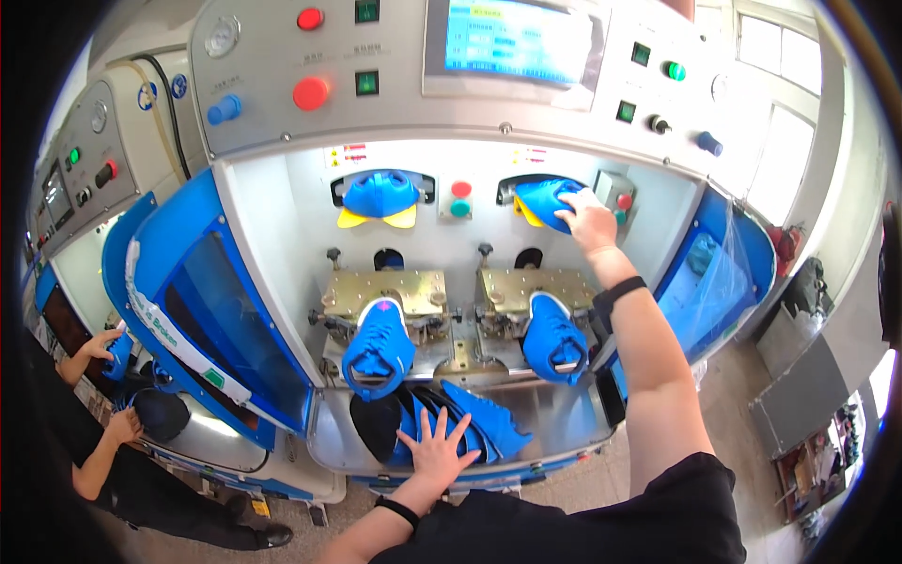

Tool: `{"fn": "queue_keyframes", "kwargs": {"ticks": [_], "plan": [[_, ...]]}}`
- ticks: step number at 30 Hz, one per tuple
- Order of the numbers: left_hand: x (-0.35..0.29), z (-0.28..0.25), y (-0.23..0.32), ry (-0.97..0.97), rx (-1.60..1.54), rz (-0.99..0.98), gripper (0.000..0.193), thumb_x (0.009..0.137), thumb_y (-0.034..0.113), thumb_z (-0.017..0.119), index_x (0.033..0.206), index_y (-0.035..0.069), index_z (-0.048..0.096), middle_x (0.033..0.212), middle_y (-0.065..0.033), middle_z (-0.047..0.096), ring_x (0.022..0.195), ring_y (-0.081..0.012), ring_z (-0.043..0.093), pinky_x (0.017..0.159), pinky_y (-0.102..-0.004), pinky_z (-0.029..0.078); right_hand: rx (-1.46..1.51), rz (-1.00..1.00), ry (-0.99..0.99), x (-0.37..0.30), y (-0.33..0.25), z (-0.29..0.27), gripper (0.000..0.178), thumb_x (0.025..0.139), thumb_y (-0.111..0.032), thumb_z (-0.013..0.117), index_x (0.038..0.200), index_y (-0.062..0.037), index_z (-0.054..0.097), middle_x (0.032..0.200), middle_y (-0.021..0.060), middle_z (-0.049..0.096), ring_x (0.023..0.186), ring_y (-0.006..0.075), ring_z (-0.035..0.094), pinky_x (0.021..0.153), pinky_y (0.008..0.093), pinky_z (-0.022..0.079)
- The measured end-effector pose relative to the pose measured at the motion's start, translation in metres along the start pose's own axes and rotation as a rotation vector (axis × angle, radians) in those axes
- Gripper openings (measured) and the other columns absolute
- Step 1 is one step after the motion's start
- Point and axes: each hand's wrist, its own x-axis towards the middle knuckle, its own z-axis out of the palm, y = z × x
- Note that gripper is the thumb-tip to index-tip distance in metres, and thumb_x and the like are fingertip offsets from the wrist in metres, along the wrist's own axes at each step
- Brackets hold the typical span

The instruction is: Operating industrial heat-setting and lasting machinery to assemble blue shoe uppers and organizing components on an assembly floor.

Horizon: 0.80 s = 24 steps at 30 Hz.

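My right hand (590, 222) reaches up to the machine's back wall, its fingers curled over a blue shoe upper (545, 199) on the right-hand mount with a yellow part below. On the front ledge my left hand (438, 455) lies with fingers spread over a stack of blue shoe uppers (489, 423), black inside. Another blue upper (381, 195) sits on the left-hand mount above yellow flaps (399, 218). Between my arms, a blue laced shoe upper (381, 350) stands at the left metal fixture (399, 293), and a second laced upper (554, 340) at the right fixture (540, 282).
Above hangs a control panel with a screen (512, 42) and a red button (311, 93). Blue doors stand open, left (235, 310) and right (719, 273). At far left, a co-worker's hands (122, 426) handle uppers at another machine. A grey cabinet (808, 376) stands right.
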Motion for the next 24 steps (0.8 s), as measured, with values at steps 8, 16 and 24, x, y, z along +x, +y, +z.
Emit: {"fn": "queue_keyframes", "kwargs": {"ticks": [8, 16, 24], "plan": [[0.003, 0.009, -0.007, -0.032, 0.029, -0.054, 0.078, 0.079, 0.071, 0.057, 0.148, 0.041, 0.036, 0.153, -0.0094, 0.034, 0.143, -0.0435, 0.022, 0.097, -0.084, 0.011, 0.327, 0.338, 0.609, -0.005, -0.02, 0.048, 0.04, 0.089, -0.024, 0.065, 0.123, -0.007, 0.05, 0.132, 0.0203, 0.048, 0.122, 0.0367, 0.051, 0.095, 0.0452, 0.047], [0.009, 0.01, 0.005, -0.044, 0.045, -0.052, 0.078, 0.078, 0.069, 0.06, 0.147, 0.044, 0.036, 0.153, -0.007, 0.036, 0.144, -0.0408, 0.021, 0.099, -0.0823, 0.01, 0.419, 0.597, -0.199, -0.04, 0.083, 0.068, 0.036, 0.073, -0.004, 0.052, 0.109, -0.0062, 0.057, 0.159, 0.0268, 0.01, 0.137, 0.0414, 0.036, 0.109, 0.0406, 0.036], [0.007, 0.016, 0.002, 0.043, 0.021, -0.047, 0.079, 0.073, 0.066, 0.066, 0.145, 0.042, 0.041, 0.152, -0.008, 0.036, 0.142, -0.0408, 0.026, 0.099, -0.0812, 0.013, 0.96, 0.171, 0.211, -0.126, -0.005, -0.012, 0.023, 0.078, 0.015, 0.047, 0.089, -0.0024, 0.059, 0.096, 0.0127, 0.06, 0.078, 0.0223, 0.061, 0.07, 0.0306, 0.05]]}}
